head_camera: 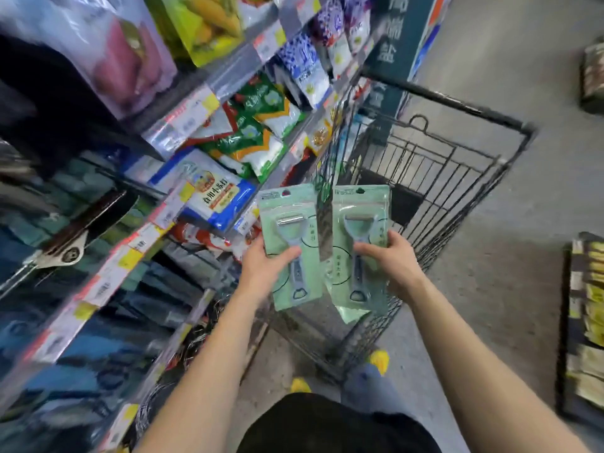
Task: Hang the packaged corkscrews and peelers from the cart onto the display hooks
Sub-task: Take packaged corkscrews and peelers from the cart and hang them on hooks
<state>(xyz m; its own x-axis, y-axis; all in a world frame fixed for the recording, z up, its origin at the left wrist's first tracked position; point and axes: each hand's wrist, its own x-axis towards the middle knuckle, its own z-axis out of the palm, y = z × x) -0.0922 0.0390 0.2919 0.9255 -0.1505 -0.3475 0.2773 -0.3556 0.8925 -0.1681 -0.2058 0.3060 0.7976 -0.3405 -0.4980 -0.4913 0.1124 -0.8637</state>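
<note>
Mint-green everywhere right now: we've got the left mint-green peeler pack (pixel 294 230) in our left hand (pixel 263 269) and the right mint-green peeler pack (pixel 359 223) in our right hand (pixel 390 261). Both are upright, side by side with a narrow gap between them, held over the near end of the black wire shopping cart (pixel 464 152).

Room-wise, the left is tight: the stocked grey store shelves (pixel 202 103) with their red-and-yellow price strips run right along the cart's left side. The right is wide open, bare grey concrete floor (pixel 523 243) past the cart's rim, with flat stacks of yellowish packets (pixel 588 322) lying further out. Far left, a blurry dark-handled metal tool (pixel 75 230) hangs out of the shelving.

Hands: left thumb lies across the pack's front over the peeler handle, fingers behind, so it's pinching the lower left edge. Right one grips its pack from the right side, thumb on front, fingers wrapped behind. A pale green corner pokes out beneath the right pack; we can't tell what it belongs to.
</note>
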